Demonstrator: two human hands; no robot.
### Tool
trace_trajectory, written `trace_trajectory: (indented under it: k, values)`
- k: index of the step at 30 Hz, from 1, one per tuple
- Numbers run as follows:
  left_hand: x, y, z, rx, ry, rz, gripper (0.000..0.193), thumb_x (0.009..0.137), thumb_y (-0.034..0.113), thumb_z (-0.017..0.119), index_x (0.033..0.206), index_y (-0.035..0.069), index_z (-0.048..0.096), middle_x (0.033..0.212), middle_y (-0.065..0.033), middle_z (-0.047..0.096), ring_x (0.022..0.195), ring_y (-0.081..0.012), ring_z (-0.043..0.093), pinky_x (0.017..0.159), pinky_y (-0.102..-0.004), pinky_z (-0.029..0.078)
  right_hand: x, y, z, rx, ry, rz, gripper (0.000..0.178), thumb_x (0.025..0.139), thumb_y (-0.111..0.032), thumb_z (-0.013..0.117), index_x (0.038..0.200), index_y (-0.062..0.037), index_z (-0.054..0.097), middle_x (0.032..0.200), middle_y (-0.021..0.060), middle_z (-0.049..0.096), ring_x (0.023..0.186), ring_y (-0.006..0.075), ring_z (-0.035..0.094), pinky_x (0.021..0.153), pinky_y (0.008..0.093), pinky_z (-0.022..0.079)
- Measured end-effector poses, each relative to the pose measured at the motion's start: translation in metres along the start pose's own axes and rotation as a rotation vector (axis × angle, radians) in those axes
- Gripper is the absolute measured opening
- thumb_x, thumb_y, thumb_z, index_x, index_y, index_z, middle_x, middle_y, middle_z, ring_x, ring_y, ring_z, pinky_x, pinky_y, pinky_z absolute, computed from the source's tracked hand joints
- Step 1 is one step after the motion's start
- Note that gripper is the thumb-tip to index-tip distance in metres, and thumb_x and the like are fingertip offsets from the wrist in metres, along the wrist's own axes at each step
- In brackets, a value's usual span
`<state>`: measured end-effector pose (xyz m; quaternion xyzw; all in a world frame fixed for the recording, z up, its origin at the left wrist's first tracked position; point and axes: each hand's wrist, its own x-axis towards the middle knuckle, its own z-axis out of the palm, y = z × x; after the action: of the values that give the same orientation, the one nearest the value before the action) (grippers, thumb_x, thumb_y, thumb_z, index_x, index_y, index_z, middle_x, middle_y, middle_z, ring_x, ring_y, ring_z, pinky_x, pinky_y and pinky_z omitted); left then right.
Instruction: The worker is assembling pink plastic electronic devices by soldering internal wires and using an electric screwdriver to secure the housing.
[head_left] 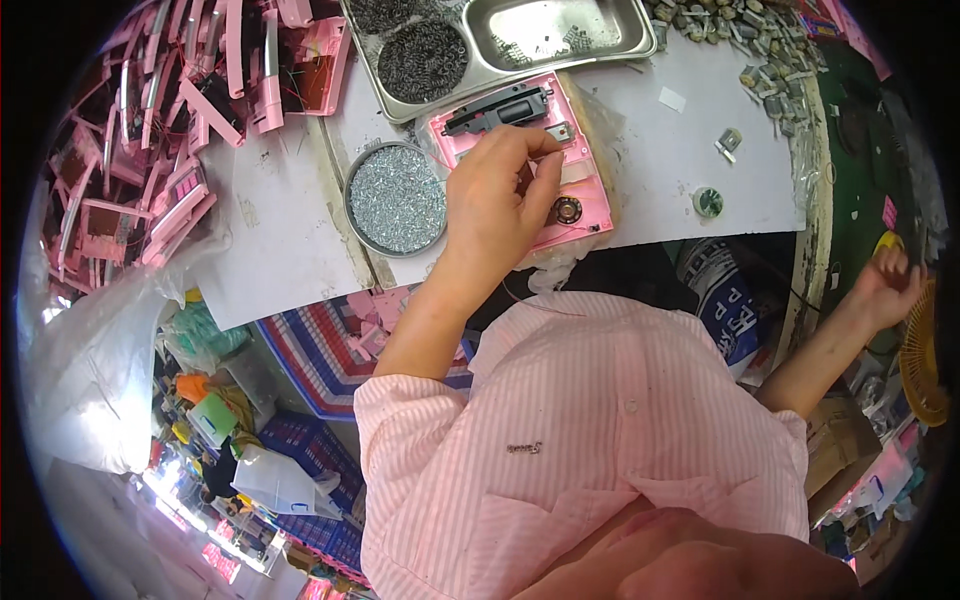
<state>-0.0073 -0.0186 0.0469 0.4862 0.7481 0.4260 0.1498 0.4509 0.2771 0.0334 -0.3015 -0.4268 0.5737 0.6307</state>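
My left hand (497, 195) is over a pink plastic housing (592, 190), its thumb and forefinger pinched together. Whatever may be between those fingertips is hidden. Fitted in the housing are a long dark grey part (505, 108) at the far end and a round speaker-like part (567, 209) at the near end. A thin wire runs from the near end toward my shirt. Far out to the right, my right hand (885, 292) is raised, fingers loosely bent and apart. Just beyond its fingertips shows a small yellow thing (887, 242) that I cannot make out.
A round tin (350, 205) of small silvery screws stands left of the housing. Behind is a metal tray (640, 35) with dark springs. Pink housings (185, 215) pile up at left; small metal motors (775, 90) lie at back right. A yellow basket (925, 350) is by my right hand.
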Motion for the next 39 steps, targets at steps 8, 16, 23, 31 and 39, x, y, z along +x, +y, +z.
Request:
trace_trajectory:
  k: [8,16,23,31,39]
  values:
    - [0.007,-0.024,0.030,0.390,0.151,0.231,0.015,0.073,0.015,0.077,0.086,0.012,0.070,0.115,-0.0049,0.059,0.111,-0.0315,0.050,0.092,-0.0486,0.029,-0.142,0.078,0.196,-0.499,-0.588,0.150,0.024,0.083,0.004,0.070,0.106,0.0015,0.064,0.097,0.0059,0.066,0.082,0.0088,0.060,0.073,0.0211,0.047]
    - [0.008,-0.024,0.031,0.418,0.140,0.220,0.014,0.074,0.015,0.075,0.086,0.010,0.070,0.114,-0.0047,0.059,0.110,-0.0304,0.049,0.092,-0.0478,0.030,-0.146,0.103,0.226,-0.484,-0.880,0.084,0.021,0.084,-0.005,0.076,0.101,0.0009,0.065,0.080,0.0036,0.064,0.064,0.0071,0.051,0.059,0.0209,0.039]
    - [0.010,-0.024,0.030,0.411,0.131,0.221,0.014,0.074,0.015,0.075,0.086,0.009,0.069,0.115,-0.0045,0.058,0.110,-0.0302,0.049,0.093,-0.0480,0.030,-0.145,0.110,0.226,-0.511,-0.903,0.092,0.023,0.085,-0.010,0.077,0.102,0.0001,0.066,0.080,0.0032,0.065,0.064,0.0076,0.052,0.058,0.0214,0.039]
    - [0.010,-0.023,0.029,0.422,0.121,0.226,0.011,0.075,0.015,0.075,0.084,0.009,0.070,0.115,-0.0043,0.058,0.111,-0.0302,0.048,0.092,-0.0480,0.030,-0.143,0.109,0.232,-0.506,-0.900,0.092,0.021,0.084,-0.007,0.077,0.100,-0.0003,0.066,0.080,0.0032,0.065,0.064,0.0084,0.053,0.058,0.0226,0.040]
    - [0.011,-0.023,0.030,0.439,0.133,0.240,0.011,0.076,0.015,0.074,0.084,0.009,0.070,0.114,-0.0039,0.060,0.110,-0.0292,0.049,0.091,-0.0466,0.030,-0.122,0.101,0.251,-0.617,-1.187,-0.296,0.025,0.072,0.001,0.077,0.095,-0.0022,0.067,0.071,0.0074,0.060,0.060,0.0216,0.054,0.054,0.0308,0.041]
